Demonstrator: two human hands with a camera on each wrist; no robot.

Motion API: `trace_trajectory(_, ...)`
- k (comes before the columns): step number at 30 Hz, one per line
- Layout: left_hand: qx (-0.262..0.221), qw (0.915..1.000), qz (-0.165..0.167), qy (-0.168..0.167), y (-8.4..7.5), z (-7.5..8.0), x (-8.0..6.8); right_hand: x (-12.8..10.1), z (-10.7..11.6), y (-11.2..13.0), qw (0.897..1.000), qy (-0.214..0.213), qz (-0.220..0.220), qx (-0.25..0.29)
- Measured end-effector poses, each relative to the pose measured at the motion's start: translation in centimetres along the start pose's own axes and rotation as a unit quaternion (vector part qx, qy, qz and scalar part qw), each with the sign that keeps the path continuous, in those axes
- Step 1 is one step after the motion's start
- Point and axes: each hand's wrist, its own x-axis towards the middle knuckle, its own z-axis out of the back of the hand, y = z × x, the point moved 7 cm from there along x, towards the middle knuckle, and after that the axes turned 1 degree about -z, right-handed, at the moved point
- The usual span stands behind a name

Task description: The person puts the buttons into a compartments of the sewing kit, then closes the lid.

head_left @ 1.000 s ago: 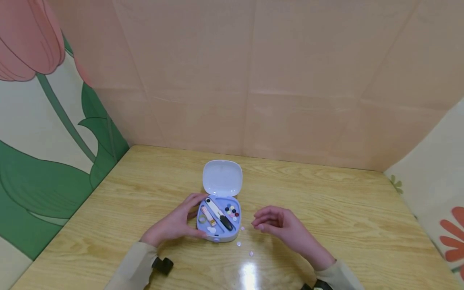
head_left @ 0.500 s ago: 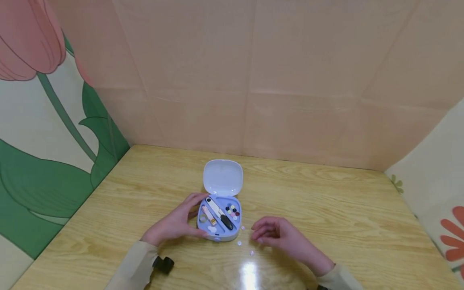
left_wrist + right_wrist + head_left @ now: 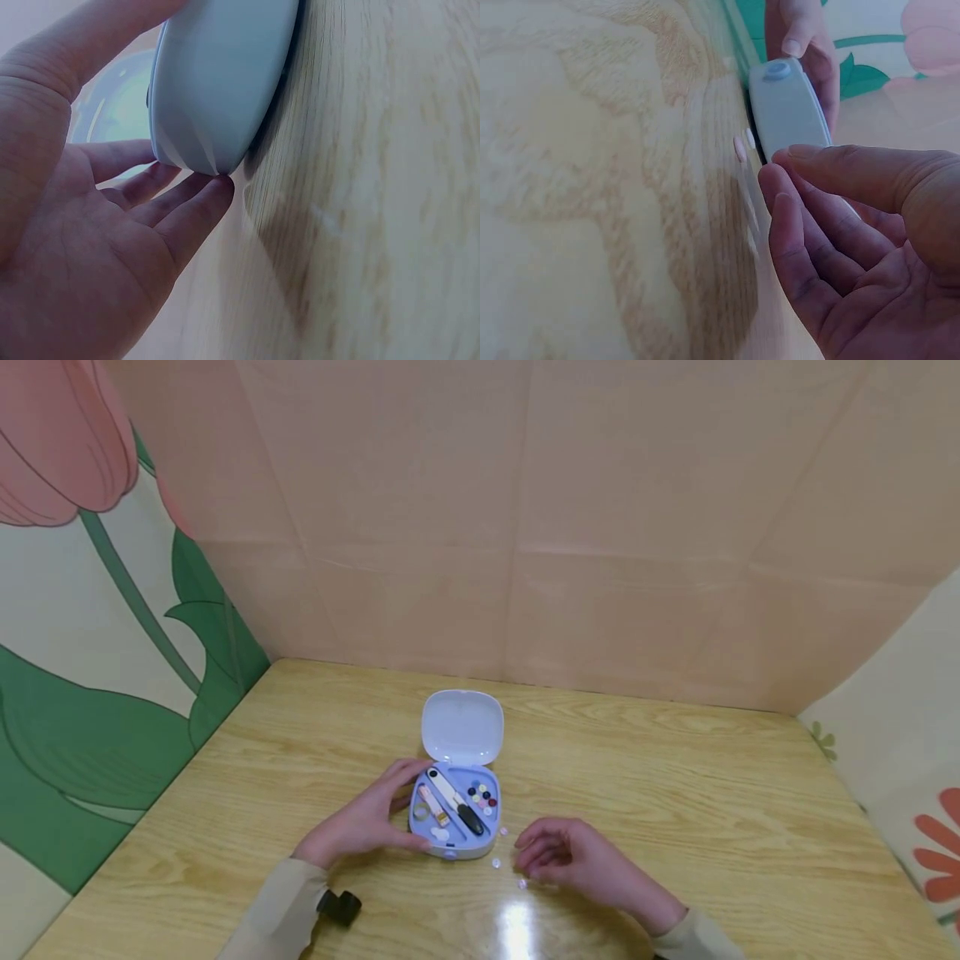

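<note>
A small lilac box (image 3: pixel 459 852) stands on the table with its pale lid (image 3: pixel 462 727) tipped back. My left hand (image 3: pixel 363 818) grips its left side, thumb at the front corner and fingers round the back. Inside lie a white tool with a black handle (image 3: pixel 468 818), a pinkish slim piece (image 3: pixel 433 804) and several small coloured buttons (image 3: pixel 482 795). Three pale buttons lie outside: one close to the box (image 3: pixel 504 832), a white button (image 3: pixel 497 863) and a nearer button (image 3: pixel 522 884). Beside them hovers my right hand (image 3: pixel 573 862), fingers loosely bent; nothing shows between its fingertips.
The wooden table (image 3: pixel 675 777) stretches to both sides and behind the box. A peach-coloured covering (image 3: pixel 517 527) hangs at its back edge, with flower-printed panels at left and right. A black wrist device (image 3: pixel 340 907) sits at my left cuff.
My right hand has sunk a little nearer the table and the front, towards the loose buttons, its fingers bending slightly more. The left hand and the box stay in place.
</note>
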Motion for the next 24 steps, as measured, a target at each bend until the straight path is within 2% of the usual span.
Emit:
trace_trajectory(6,-0.009,0.9999,-0.009,0.000,0.05,-0.01,0.06,0.04,-0.32,-0.13,1.000,0.000,0.001,-0.007)
trace_trajectory(13,-0.009,0.9999,-0.007,-0.002,0.20,0.01,0.04,0.12,-0.79,0.42,0.998,-0.002,0.035,-0.047)
trace_trajectory(24,-0.010,0.9999,-0.009,-0.001,0.01,-0.06,-0.05,0.16,-0.96,0.25,0.996,-0.012,0.016,-0.085)
